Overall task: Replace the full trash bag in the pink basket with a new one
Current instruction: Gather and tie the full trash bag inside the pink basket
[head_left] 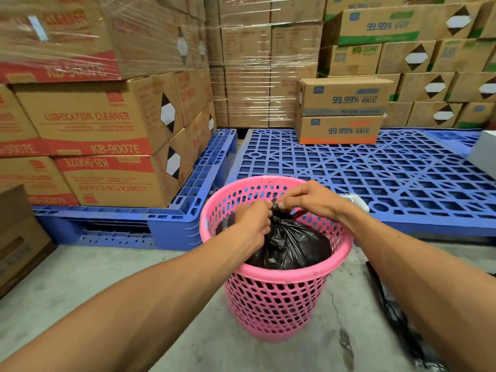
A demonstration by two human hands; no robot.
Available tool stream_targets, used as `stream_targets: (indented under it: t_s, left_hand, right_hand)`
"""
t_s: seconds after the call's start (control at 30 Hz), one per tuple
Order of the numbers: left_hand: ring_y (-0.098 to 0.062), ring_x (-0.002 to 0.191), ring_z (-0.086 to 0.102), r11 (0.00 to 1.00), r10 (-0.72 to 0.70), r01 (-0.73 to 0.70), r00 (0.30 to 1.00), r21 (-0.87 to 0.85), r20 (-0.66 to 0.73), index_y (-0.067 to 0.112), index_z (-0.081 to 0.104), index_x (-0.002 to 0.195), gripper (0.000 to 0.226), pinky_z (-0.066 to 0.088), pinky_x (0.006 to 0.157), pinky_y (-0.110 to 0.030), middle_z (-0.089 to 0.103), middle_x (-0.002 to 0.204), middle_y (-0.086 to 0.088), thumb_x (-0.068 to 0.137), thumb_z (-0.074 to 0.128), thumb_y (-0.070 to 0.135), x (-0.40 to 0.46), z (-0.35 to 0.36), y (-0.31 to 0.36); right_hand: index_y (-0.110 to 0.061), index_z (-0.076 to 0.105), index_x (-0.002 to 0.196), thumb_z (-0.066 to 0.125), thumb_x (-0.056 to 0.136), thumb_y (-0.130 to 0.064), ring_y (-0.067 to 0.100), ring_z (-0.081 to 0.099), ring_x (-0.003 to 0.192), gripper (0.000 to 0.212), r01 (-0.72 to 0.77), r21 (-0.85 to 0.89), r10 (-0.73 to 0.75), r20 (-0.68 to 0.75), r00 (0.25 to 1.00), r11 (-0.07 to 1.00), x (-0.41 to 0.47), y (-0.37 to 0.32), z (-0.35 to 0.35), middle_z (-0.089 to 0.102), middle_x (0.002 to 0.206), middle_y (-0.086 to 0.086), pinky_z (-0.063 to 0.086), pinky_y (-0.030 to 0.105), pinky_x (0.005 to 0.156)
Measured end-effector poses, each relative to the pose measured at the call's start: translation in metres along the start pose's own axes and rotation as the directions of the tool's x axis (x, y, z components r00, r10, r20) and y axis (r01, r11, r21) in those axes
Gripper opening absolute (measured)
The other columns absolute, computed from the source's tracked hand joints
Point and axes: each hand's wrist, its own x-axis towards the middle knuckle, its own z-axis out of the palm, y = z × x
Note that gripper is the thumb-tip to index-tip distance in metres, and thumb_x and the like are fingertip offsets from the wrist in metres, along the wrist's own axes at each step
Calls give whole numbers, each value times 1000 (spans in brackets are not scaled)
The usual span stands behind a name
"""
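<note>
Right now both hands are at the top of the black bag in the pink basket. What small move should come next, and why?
Probably pull the knot tight, then lift. The left hand and right hand both pinch the gathered neck of the black bag, which sits full inside the pink basket. The neck looks bunched already, so closing it seems the next step.

Bag (291,245) in basket (276,275) — pallets (375,167) behind, boxes (102,130) left.

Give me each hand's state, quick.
Left hand: grip closed on the black trash bag's gathered neck.
Right hand: pinching the same neck.
</note>
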Motion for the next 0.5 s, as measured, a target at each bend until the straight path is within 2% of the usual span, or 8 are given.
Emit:
stream_targets:
  t_s: [0.1, 0.23, 0.33, 0.43, 0.5]
  left_hand:
    - [-4, 25, 28, 998, 14, -15, 1000, 63, 16, 9, 55, 72, 20, 17, 30, -15, 48, 58, -3, 92, 55, 4, 1, 1, -2]
    - [-4, 29, 30, 969, 46, -72, 992, 238, 115, 8, 62, 76, 19, 19, 30, -15, 54, 58, -4, 94, 60, 12, 6, -4, 0]
    - [-6, 36, 35, 936, 72, -132, 979, 326, 192, 4, 66, 78, 19, 25, 32, -16, 57, 63, -6, 94, 64, 14, 10, -14, 6]
    - [-11, 44, 37, 845, 75, -162, 979, 509, 188, 2, 68, 74, 18, 30, 40, -20, 57, 59, -6, 89, 68, 11, 13, -32, 10]
    - [-13, 43, 36, 754, 50, -164, 980, 636, 193, 4, 66, 65, 22, 31, 43, -22, 57, 50, -4, 87, 69, 7, 12, -44, 11]
  right_hand:
    - [-11, 82, 87, 77, 82, -21, 8, 68, 82, 12, 4, 6, -4, -2, 1000, 1000, -5, -4, 1, 78, 91, 4, 54, 30, 84]
    - [-12, 82, 82, 79, 81, -19, 3, 63, 73, 8, 16, -90, -17, -9, 1000, 996, -7, -10, 2, 78, 85, 6, 52, 21, 72]
    - [-7, 80, 80, 76, 83, -12, -2, 58, 59, 7, 32, -156, -39, -42, 998, 987, -5, -14, 3, 75, 74, 1, 44, 11, 56]
    - [-6, 79, 77, 75, 81, -12, 4, 56, 58, 8, 14, -234, -24, -40, 999, 972, -4, -2, 4, 74, 73, 8, 45, 15, 56]
    - [-9, 79, 78, 76, 79, -14, 6, 61, 64, 6, -8, -297, 10, 6, 1000, 955, -3, 9, 7, 76, 77, 7, 52, 26, 68]
